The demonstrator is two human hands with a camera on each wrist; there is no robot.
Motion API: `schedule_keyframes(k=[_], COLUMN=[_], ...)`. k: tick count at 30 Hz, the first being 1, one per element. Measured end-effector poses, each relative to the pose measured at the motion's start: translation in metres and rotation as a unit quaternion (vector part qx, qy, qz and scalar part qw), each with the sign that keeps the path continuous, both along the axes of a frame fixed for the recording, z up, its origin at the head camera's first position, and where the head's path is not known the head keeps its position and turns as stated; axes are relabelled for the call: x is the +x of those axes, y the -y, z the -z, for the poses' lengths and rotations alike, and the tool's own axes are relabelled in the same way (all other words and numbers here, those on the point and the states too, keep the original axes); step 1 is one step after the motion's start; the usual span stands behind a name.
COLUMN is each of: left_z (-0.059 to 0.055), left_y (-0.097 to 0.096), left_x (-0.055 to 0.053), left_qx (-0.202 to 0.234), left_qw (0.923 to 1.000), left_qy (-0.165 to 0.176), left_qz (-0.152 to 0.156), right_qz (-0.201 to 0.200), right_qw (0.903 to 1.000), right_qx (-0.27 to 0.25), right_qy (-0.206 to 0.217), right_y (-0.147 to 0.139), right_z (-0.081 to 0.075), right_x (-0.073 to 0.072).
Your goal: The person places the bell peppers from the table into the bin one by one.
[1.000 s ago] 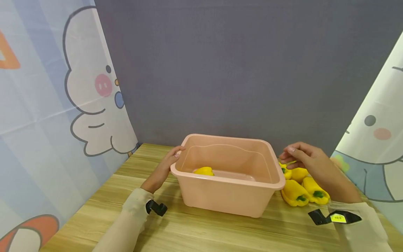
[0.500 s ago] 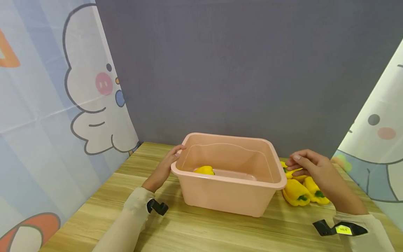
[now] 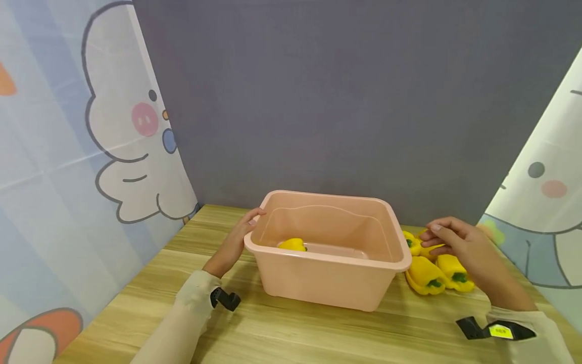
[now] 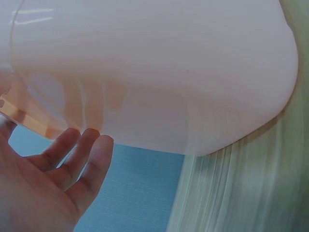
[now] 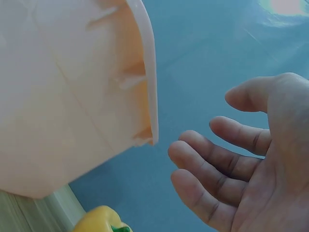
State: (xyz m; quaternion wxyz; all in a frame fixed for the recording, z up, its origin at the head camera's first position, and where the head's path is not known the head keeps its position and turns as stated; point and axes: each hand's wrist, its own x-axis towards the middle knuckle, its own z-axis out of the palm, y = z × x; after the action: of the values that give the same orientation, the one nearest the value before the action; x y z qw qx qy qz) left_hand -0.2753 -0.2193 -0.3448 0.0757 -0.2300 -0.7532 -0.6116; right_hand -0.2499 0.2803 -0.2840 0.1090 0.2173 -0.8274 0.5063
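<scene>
A pink plastic basin (image 3: 325, 280) stands on the table with one yellow bell pepper (image 3: 293, 244) inside, at its left end. My left hand (image 3: 234, 245) rests at the basin's left rim; in the left wrist view its loosely extended fingertips (image 4: 91, 137) lie against or close to the outer wall. To the right of the basin, several yellow bell peppers (image 3: 425, 275) with green stems sit grouped. Over the rear ones hovers my right hand (image 3: 464, 247), fingers loosely bent and holding nothing, partly hiding them. The right wrist view shows a gap between this hand and the basin rim (image 5: 152, 87).
The wooden table (image 3: 254, 333) extends in front of the basin. A dark grey panel (image 3: 336, 101) stands close behind it. Cartoon-printed sheets hang at the left (image 3: 123, 126) and right (image 3: 545, 202).
My right hand has moved slightly right, away from the basin, fingers still relaxed. My left hand stays at the rim. The basin and peppers keep their places.
</scene>
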Motion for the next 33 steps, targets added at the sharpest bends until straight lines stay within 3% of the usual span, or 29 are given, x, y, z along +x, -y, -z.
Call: schedule_keyframes(k=[10, 33], left_z=[0.001, -0.001], left_y=[0.001, 0.000], left_x=[0.000, 0.001], left_qx=[-0.003, 0.004], left_qw=[1.0000, 1.0000], left_qy=[0.001, -0.006], left_qz=[0.002, 0.006], right_qz=[0.037, 0.047], right_qw=[0.9993, 0.9971], right_qx=[0.002, -0.007], right_qy=[0.004, 0.060], right_y=[-0.022, -0.060], right_z=[0.004, 0.013], right_x=[-0.007, -0.012])
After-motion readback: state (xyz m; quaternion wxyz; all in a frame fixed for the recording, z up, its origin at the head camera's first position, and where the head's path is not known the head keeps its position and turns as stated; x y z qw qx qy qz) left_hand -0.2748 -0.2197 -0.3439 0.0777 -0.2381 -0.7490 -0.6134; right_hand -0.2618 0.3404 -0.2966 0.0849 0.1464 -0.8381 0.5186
